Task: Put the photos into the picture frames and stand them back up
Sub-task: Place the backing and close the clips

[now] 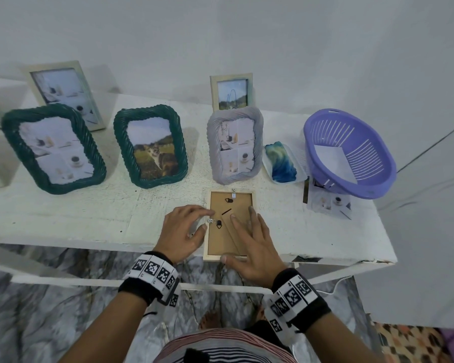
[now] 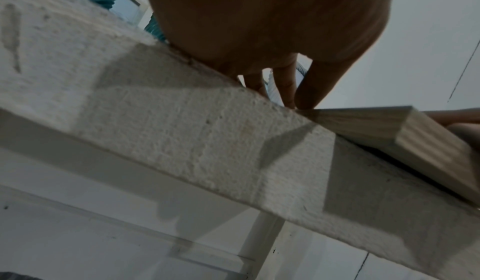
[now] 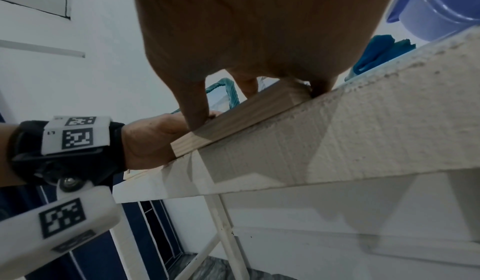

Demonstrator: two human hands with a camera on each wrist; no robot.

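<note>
On the white table, two green rope-edged frames and a grey rope-edged frame stand upright with photos in them, and pale wooden frames stand behind. At the front edge a light wooden frame lies face down, its brown backing up; the left hand rests at its left side with loosely curled fingers touching a small clip, while the right hand presses flat on the backing, fingers straight and spread. Farther right a loose photo lies beside a purple basket.
</note>
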